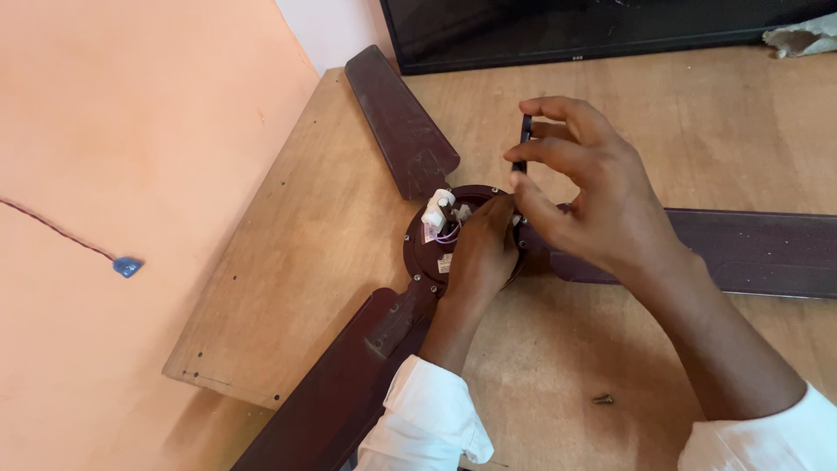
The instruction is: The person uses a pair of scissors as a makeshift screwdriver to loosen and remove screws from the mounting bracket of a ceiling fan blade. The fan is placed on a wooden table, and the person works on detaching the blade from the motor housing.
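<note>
A dark brown ceiling fan lies on a wooden table [349, 157], its round motor hub [427, 253] in the middle with three blades spreading out. My left hand [481, 253] rests on the hub, fingers curled down among the white capacitor block [436, 209] and thin wires. My right hand [584, 196] hovers just above and right of the hub, fingertips pinched on a thin dark upright tool [525, 139]. What the left fingers grip is hidden under the hand.
One blade [397, 118] points to the far left, another [758, 249] runs right, a third [340, 392] comes toward me. A small screw [602, 399] lies on the table near my right forearm. A dark screen [593, 30] stands at the back. An orange wall [131, 218] is at left.
</note>
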